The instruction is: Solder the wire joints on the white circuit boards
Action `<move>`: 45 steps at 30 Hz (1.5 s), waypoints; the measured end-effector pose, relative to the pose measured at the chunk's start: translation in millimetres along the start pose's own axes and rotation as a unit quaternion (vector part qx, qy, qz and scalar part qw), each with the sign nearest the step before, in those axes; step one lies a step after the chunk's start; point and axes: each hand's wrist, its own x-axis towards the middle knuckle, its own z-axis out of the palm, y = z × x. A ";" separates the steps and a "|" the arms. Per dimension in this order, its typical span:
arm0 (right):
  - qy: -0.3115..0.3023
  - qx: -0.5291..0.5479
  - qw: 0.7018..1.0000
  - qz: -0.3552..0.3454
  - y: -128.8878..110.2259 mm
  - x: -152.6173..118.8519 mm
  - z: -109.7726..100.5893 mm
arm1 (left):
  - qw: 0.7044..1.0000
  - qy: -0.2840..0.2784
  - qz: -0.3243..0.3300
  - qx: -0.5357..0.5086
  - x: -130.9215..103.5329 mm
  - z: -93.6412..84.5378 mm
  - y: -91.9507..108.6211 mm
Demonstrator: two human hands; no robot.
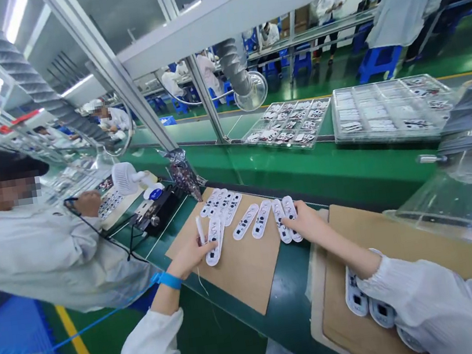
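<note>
My left hand (191, 256), with a blue wrist strap (168, 279) on the wrist, is closed on a white oblong panel (214, 249) with small black parts. A slim white stick-like piece (200, 230) stands upright by its fingers; I cannot tell what it is. My right hand (306, 223) pinches at two more panels lying side by side, the outer white panel (288, 207) nearest its fingertips. Between my hands, two separate white panels (246, 221) rest on the brown sheet (250, 274). Beyond my left hand lies an overlapping group of panels (231, 206).
At right, a tray lined with brown card (338, 309) holds several panels, partly under my sleeve. Clear divided trays (392, 134) stand behind the green belt (332, 172). A silvery bag (184, 175), white fan (124, 178) and seated co-worker (52, 244) are left. A hood (459, 204) hangs right.
</note>
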 end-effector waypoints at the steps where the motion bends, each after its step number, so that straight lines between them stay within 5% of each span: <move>1: 0.000 -0.014 1.000 0.007 2.7 -0.4 3.2 | 1.000 -0.003 0.001 0.016 -3.3 -1.5 -8.1; 9: 0.006 -0.069 0.997 -0.037 -9.0 7.6 32.3 | 0.997 0.041 0.047 0.047 0.4 -10.6 -32.1; 19: -0.031 -0.096 0.992 -0.077 -10.0 3.1 19.8 | 0.971 0.093 -0.006 0.221 45.0 -68.0 -39.9; 28: -0.047 -0.104 0.988 -0.105 -18.7 -10.2 19.5 | 0.931 0.165 -0.013 0.324 43.2 -54.6 -48.4; 32: -0.029 -0.083 0.990 -0.106 -10.3 -53.4 -12.0 | 0.916 0.180 0.013 0.359 18.0 -50.1 -48.6; 34: -0.046 -0.060 0.992 -0.104 12.3 -93.5 -47.6 | 0.904 0.239 0.062 0.349 -0.7 -37.3 -46.0; 36: -0.135 -0.006 0.985 -0.109 50.4 -145.8 -89.3 | 0.922 0.227 0.128 0.286 -25.7 -11.0 -39.7; 38: -0.137 0.073 0.986 -0.067 101.4 -204.6 -125.7 | 0.969 0.034 0.140 0.202 -55.5 27.6 -28.8; 39: -0.075 0.099 0.992 -0.023 129.4 -233.6 -138.9 | 0.976 -0.078 0.127 0.157 -70.1 49.6 -21.7; 41: 0.172 0.102 0.974 0.110 183.4 -285.7 -152.4 | 0.963 -0.215 0.123 0.107 -92.5 92.9 -5.2; 43: 0.349 0.042 0.911 0.215 226.3 -325.0 -150.6 | 0.961 -0.235 0.117 0.092 -101.4 129.3 11.9; 45: 0.373 0.007 0.885 0.279 252.7 -348.2 -139.9 | 0.961 -0.243 0.103 0.082 -99.3 155.5 27.0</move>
